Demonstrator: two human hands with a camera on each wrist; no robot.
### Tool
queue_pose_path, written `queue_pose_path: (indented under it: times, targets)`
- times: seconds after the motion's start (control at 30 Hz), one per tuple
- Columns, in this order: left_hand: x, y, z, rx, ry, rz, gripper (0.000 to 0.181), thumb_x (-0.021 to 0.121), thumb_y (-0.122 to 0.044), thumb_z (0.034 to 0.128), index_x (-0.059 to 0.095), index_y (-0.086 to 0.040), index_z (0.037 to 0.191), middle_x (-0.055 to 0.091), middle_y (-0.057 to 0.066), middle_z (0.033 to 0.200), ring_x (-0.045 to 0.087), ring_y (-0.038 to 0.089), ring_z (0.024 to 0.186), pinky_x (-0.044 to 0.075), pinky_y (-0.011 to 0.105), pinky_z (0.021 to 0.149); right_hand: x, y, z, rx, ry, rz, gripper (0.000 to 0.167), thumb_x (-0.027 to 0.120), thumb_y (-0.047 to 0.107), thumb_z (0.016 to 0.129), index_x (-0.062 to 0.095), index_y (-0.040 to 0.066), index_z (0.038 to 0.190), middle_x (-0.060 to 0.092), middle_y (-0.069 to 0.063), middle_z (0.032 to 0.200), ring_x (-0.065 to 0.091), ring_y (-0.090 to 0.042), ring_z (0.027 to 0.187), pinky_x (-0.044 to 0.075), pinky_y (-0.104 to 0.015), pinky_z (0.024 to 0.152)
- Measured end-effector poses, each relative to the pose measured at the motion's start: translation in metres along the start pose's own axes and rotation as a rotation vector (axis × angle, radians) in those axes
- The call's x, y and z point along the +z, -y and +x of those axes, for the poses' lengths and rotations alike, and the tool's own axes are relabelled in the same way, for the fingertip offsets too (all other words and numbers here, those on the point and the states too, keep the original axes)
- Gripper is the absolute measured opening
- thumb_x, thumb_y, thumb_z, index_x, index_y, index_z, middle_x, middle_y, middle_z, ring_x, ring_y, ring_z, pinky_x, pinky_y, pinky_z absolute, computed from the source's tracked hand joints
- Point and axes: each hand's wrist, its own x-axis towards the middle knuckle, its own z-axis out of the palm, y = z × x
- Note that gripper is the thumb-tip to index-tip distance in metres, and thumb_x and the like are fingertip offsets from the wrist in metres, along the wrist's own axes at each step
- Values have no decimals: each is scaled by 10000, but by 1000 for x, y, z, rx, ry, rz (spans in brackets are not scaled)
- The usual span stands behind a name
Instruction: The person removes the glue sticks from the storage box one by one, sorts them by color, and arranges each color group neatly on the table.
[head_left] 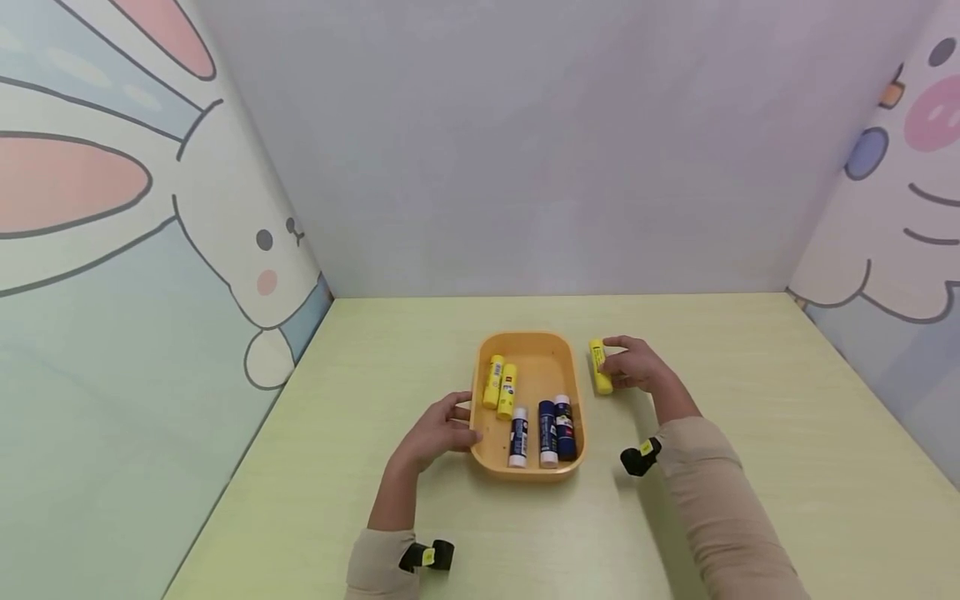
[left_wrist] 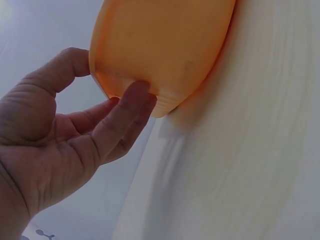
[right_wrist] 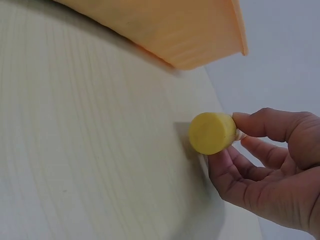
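Observation:
An orange plastic tray (head_left: pixel 528 477) stands on the table, and my left hand (head_left: pixel 437 432) grips its left side. Close up, the left wrist view has the thumb at the rim of the tray (left_wrist: pixel 160 40) and the fingers against its wall. To the right of the tray, my right hand (head_left: pixel 636 364) pinches a yellow glue stick (head_left: pixel 599 354) between thumb and fingers. Its round yellow end (right_wrist: pixel 207 134) faces the right wrist camera. Inside the tray lie two yellow glue sticks (head_left: pixel 493 382) at the left and three dark blue ones (head_left: pixel 548 429) toward the near end.
The pale wooden table (head_left: pixel 750 375) meets a plain grey wall (head_left: pixel 525 150) behind. A side wall with a cartoon rabbit (head_left: pixel 232 200) rises at the left, another painted wall (head_left: pixel 892 200) at the right. Both wrists carry small black cameras (head_left: pixel 641 457).

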Motion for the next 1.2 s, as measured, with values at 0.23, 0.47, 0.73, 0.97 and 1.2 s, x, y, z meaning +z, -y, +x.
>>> queue_pose_path:
  times: [0.23,0.47,0.73,0.97,1.2]
  targets:
    - [0,1,-2,8,-8,-36,667,665,-26,805,362,-34,1399,511,243,1139,625,292,873,542,379,715,2,1,7,13,-34,-10,694,596,20,849,236,-23,1441,385,-277,1285,557,-221,793,530,-348,669]
    - [0,6,0,13,-19,-59,657,661,-20,802,377,-36,1394,512,248,1123,624,304,869,543,386,711,5,0,11,-27,-69,-24,649,597,4,849,283,-73,1411,421,-302,1258,570,-167,700,532,-325,625]
    - [0,7,-1,23,-7,-61,659,661,-21,810,366,-32,1399,516,248,1124,625,295,872,542,388,714,8,0,13,11,-94,-28,601,604,21,860,341,-60,1394,404,-284,1304,564,-184,777,532,-312,652]
    - [0,3,-3,29,8,-68,666,652,-13,815,346,-19,1406,509,265,1140,622,313,891,540,394,721,8,3,13,46,-124,-81,596,611,51,861,359,-39,1393,416,-263,1290,555,-211,805,530,-300,653]
    - [0,4,0,33,14,-74,683,660,-18,820,329,-32,1418,507,257,1173,611,349,929,540,400,720,10,6,11,73,-145,-112,587,616,83,860,377,-35,1384,445,-253,1240,540,-207,737,516,-306,638]
